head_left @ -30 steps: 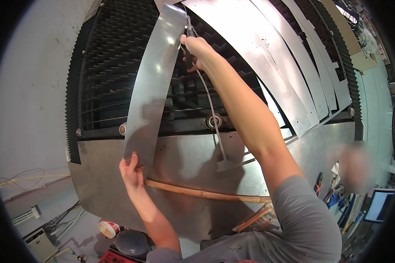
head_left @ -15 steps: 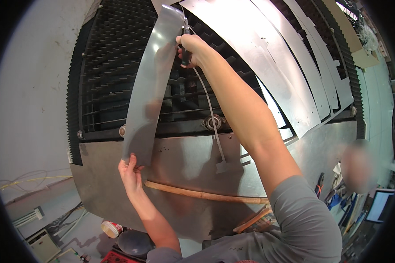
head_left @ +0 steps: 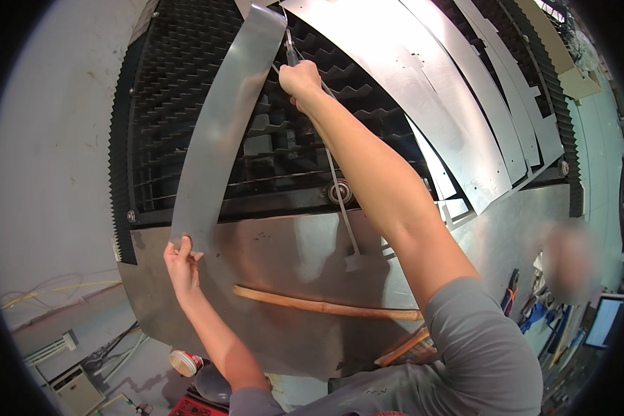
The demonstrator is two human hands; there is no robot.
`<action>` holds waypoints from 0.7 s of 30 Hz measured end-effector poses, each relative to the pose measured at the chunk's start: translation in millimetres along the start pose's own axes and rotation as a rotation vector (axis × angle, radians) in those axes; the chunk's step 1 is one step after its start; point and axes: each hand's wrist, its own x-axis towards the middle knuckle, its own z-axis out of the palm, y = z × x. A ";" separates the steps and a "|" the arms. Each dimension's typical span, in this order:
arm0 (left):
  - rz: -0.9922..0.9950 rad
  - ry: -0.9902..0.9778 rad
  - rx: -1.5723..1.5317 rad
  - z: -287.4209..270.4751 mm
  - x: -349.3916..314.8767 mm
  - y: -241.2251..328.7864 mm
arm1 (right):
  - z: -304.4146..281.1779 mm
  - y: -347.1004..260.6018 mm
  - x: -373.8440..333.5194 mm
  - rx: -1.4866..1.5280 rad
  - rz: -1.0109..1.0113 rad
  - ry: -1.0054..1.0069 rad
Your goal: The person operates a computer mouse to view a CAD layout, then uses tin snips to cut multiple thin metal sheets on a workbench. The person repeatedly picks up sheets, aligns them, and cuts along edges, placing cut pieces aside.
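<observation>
A long, shiny sheet metal strip [head_left: 218, 132] slants from the far top down to the near left. My left hand [head_left: 183, 267] is closed on its near end, with the thumb on the upper face. My right hand [head_left: 302, 82] grips pliers [head_left: 290, 46] whose metal jaws reach beside the strip's far right corner. Whether the jaws bite on metal there is too small to tell. A thin, narrow metal offcut [head_left: 342, 215] runs from under my right hand toward me and ends in a wider tab over the front plate.
Dark toothed slats [head_left: 180, 118] fill the machine bed. Large cut metal sheets [head_left: 395, 76] lie on the right. A wooden stick [head_left: 326, 305] rests on the metal front plate [head_left: 166, 277]. Hand tools [head_left: 512, 291] and a screen [head_left: 604, 320] are at the right; a white tub [head_left: 185, 362] stands lower left.
My left hand has swung the strip's near end to the left and slightly up. My right hand has turned, so the pliers' handles are now mostly hidden.
</observation>
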 end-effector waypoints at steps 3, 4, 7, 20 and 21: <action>0.012 -0.042 0.003 -11.5 16.9 9.2 | 4.8 -7.7 -4.2 0.199 0.064 -0.094; 0.010 -0.031 0.014 -14.1 20.2 12.4 | 5.8 -10.0 -7.8 0.319 0.100 -0.120; 0.016 -0.044 0.013 -15.3 23.5 19.0 | -7.0 -13.6 -15.1 0.566 0.180 -0.333; 0.002 -0.113 -0.028 -16.5 23.3 31.0 | -18.1 -11.0 -8.7 0.586 0.103 -0.484; -0.016 -0.088 -0.032 -15.5 22.0 28.7 | -17.4 -13.1 -8.2 0.592 0.111 -0.469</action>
